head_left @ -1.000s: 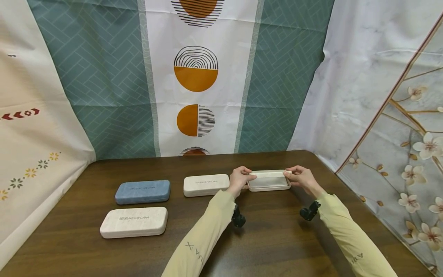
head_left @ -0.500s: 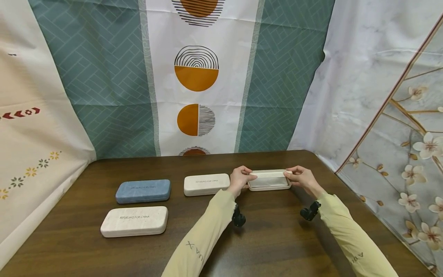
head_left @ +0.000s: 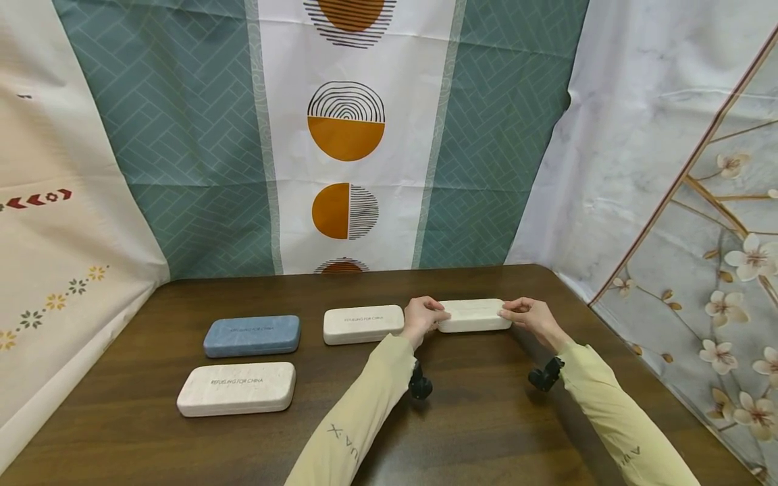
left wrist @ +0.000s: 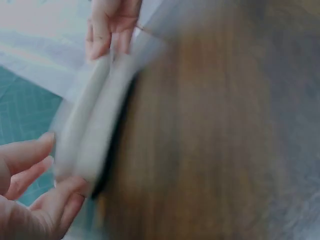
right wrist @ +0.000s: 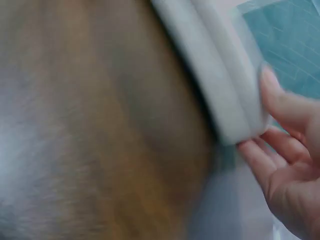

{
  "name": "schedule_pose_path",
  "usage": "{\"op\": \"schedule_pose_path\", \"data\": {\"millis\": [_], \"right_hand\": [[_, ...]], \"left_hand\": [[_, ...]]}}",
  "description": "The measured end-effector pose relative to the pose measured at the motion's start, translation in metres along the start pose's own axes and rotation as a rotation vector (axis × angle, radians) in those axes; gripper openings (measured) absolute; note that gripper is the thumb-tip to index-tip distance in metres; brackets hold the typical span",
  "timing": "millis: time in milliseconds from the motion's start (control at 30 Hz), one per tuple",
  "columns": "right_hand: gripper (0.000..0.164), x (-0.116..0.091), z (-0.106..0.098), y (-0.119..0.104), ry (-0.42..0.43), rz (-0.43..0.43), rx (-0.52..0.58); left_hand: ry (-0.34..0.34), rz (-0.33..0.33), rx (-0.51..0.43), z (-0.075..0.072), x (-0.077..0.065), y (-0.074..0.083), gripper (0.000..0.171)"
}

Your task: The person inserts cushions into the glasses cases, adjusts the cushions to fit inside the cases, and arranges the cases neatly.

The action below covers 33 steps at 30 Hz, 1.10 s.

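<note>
A white eyeglass case [head_left: 473, 316] lies near the table's back right, its lid down, with faint lettering on top. My left hand [head_left: 423, 319] grips its left end, and my right hand [head_left: 532, 320] grips the right end. In the left wrist view the case [left wrist: 92, 125] is blurred, with thumb and fingers of my left hand [left wrist: 37, 200] about its near end. The right wrist view shows my right hand [right wrist: 290, 135] with the thumb on the lid of the case [right wrist: 225, 85] and fingers against its end.
Another white eyeglass case [head_left: 362, 325] sits close beside my left hand. Farther left are a blue case [head_left: 252, 335] and a larger-looking white case [head_left: 237, 389]. Everything stands on a brown wooden table [head_left: 480, 418], with patterned cloth [head_left: 346, 169] hanging behind.
The lid of the case between my hands has come down; its grey interior showed before and now its printed top does. Both hands stay at its ends. The other cases have not moved.
</note>
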State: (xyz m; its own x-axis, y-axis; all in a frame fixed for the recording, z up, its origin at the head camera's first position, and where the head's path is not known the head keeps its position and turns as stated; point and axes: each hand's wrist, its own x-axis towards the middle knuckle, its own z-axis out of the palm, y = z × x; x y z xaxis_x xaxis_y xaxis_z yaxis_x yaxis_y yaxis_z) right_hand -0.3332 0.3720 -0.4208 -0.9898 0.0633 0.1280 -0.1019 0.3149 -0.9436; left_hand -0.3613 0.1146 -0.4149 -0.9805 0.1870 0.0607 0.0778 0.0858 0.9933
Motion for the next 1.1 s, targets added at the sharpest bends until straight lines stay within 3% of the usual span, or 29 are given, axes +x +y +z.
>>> {"op": "schedule_pose_path", "data": {"millis": [233,433,700,1100], "right_hand": [[0.038,-0.005,0.002,0.001,-0.021,-0.021,-0.074],[0.05,-0.006,-0.001,0.0,-0.054,-0.039,-0.095],[0.061,-0.011,-0.012,0.001,-0.159,-0.021,-0.156],[0.052,-0.021,-0.013,-0.003,-0.228,0.063,-0.136]], "left_hand": [[0.002,0.112,0.253,-0.001,-0.004,0.003,0.018],[0.008,0.117,0.262,0.002,-0.009,0.002,0.017],[-0.049,0.084,0.26,0.004,-0.012,0.002,0.018],[-0.225,0.029,0.269,-0.022,-0.025,0.01,0.017]]}}
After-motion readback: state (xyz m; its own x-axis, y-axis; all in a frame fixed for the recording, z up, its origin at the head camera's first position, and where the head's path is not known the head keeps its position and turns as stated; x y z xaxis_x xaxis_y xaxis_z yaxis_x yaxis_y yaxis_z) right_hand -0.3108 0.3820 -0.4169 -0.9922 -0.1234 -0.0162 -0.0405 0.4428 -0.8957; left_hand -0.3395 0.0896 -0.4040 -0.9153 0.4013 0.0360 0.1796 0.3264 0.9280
